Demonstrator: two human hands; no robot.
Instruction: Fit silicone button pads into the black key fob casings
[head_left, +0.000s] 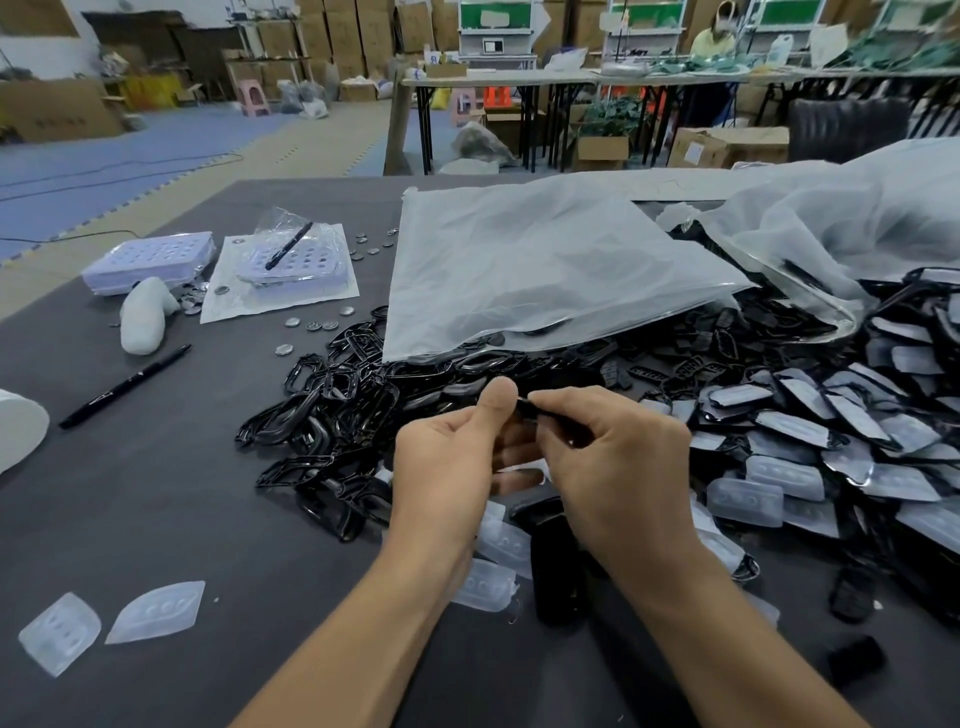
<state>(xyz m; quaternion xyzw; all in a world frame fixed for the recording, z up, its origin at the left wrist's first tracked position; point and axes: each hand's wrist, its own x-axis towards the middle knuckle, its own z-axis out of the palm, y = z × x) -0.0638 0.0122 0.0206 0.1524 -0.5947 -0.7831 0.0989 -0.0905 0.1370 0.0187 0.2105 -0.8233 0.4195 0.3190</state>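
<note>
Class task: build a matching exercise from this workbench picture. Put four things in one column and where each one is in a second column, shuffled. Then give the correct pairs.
Things
1. marker pen
2. two loose silicone pads
3. white plastic bag
4. black casing

Places
A. pinched between left hand and right hand
B. side by side at the table's near left
C. spread over the far part of the black frames
D. slanted on bare table, left of the frames

Pairs: 1-D, 2-B, 3-C, 4-A

Dark grey table (156, 493). Black marker pen (124, 387) lying at left, near white foam lump (145, 317). Stacked lavender trays (150, 262) behind. Second pen (289, 247) atop bagged tray (306, 270). Small metal discs (292, 322), possibly coin cells, scattered. Large translucent bag (545, 270) at centre. Cardboard boxes (727, 148) beyond table.
</note>
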